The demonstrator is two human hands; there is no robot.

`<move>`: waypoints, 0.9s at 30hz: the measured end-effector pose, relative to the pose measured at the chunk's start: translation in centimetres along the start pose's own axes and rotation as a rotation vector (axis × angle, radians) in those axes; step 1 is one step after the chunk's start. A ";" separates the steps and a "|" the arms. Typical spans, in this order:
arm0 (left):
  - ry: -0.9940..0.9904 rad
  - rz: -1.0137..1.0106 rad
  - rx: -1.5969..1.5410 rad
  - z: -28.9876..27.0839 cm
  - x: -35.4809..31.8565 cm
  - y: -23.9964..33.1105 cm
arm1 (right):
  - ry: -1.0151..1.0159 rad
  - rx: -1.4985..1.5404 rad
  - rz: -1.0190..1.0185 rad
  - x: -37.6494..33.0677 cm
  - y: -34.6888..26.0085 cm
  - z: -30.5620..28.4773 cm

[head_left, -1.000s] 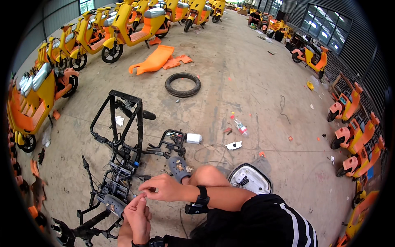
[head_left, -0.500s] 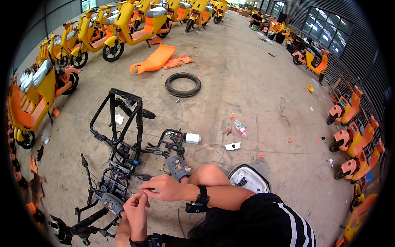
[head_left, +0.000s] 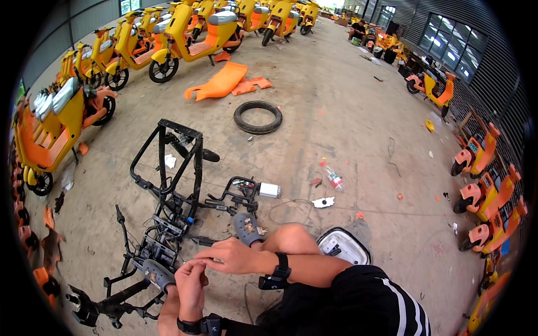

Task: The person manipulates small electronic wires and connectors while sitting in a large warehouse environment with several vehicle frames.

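Observation:
My left hand (head_left: pixel 191 287) and my right hand (head_left: pixel 231 256) meet above the stripped black scooter frame (head_left: pixel 199 168), fingertips pinched close together. Both are closed; whatever lies between the fingers is too small or too hidden to name. The frame lies on the concrete floor, with its wiring and brackets (head_left: pixel 159 243) exposed just beyond my hands. One grey clog (head_left: pixel 158 274) is beside the frame's lower part, the other grey clog (head_left: pixel 245 227) near a small black rack (head_left: pixel 241 191). A silver box-shaped part (head_left: pixel 269 190) adjoins that rack.
A loose tyre (head_left: pixel 239 124) and an orange body panel (head_left: pixel 224 81) lie farther ahead. To the right are a plastic bottle (head_left: pixel 334 180), a white part (head_left: pixel 323 202) and a white tray-like shell (head_left: pixel 364 246). Yellow scooters (head_left: pixel 196 39) line the left; others (head_left: pixel 482 196) line the right wall.
The whole view has shifted slightly, so the floor things appear farther right. My hands stay pinched together in almost the same pose, the left one slightly farther right.

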State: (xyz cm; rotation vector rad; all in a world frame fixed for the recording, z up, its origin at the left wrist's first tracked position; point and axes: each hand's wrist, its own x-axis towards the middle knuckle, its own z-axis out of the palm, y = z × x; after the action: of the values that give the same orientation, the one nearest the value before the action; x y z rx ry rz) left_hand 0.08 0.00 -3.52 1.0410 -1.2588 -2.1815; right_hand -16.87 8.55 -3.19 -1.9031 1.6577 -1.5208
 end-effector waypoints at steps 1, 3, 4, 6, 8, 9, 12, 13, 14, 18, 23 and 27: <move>0.037 0.018 0.057 0.1 0.0 -0.2 | 0.000 -0.027 -0.010 -0.1 0.1 0.1; 0.109 0.057 0.168 0.6 0.0 -0.6 | 0.002 -0.086 -0.033 -0.4 0.3 0.4; 0.115 0.070 0.180 0.7 0.2 -0.7 | 0.026 -0.106 -0.042 -0.4 0.5 0.6; 0.123 0.093 0.202 0.8 0.3 -0.8 | 0.075 -0.150 -0.059 -0.4 0.7 1.0; 0.141 0.080 0.155 1.0 0.3 -0.5 | 0.083 -0.169 -0.078 -0.2 0.4 1.1; 0.138 0.064 0.120 0.9 0.2 -0.3 | 0.088 -0.179 -0.086 -0.2 0.3 1.1; 0.163 0.052 0.080 1.3 0.1 -0.2 | 0.093 -0.140 -0.084 -0.1 0.4 1.0; 0.177 0.053 0.077 1.4 0.1 -0.2 | 0.088 -0.126 -0.062 -0.1 0.4 1.0; 0.167 0.098 0.115 1.4 0.2 -0.5 | 0.082 -0.113 -0.041 -0.2 0.5 1.0; 0.150 0.159 0.163 1.2 0.4 -1.1 | 0.078 -0.105 0.002 -0.2 0.5 1.0; 0.120 0.134 0.149 0.9 0.2 -1.3 | 0.079 -0.007 0.062 -0.4 0.9 1.5; 0.126 0.147 0.160 0.9 0.0 -1.1 | 0.067 0.022 0.113 -0.5 1.8 1.5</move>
State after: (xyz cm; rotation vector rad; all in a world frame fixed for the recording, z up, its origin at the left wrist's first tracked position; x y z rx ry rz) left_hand -0.57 1.06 -4.22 1.0920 -1.4223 -1.9009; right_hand -16.74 7.70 -5.40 -1.7338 1.7370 -1.5680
